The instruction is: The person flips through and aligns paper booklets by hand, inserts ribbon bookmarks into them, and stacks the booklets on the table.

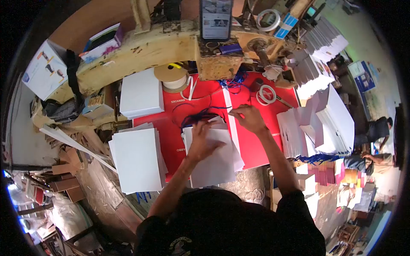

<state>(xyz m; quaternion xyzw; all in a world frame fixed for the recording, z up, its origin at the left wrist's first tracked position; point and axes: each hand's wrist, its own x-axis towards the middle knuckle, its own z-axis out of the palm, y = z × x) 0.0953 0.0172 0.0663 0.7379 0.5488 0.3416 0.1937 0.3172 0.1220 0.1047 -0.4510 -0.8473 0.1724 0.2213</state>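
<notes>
In the middle of the red work surface (252,147) lies a pile of white sheets (218,164), its lower edges uneven. My left hand (201,145) is over the upper part of this pile, fingers apart and slightly blurred. Dark blue cords (200,116) lie loosely just beyond its fingertips. To the right, my right hand (248,118) is raised with thumb and fingers pinched together. A thin blue strand runs to its fingertips from the cords. Another pile of white sheets (136,160) is left of my left hand.
Behind stand a white stack (141,94), a ribbon spool (173,79) and a wooden block (220,64) under a phone (215,19). A white tape roll (266,94) and folded white card pieces (294,132) are on the right. Two people sit far right.
</notes>
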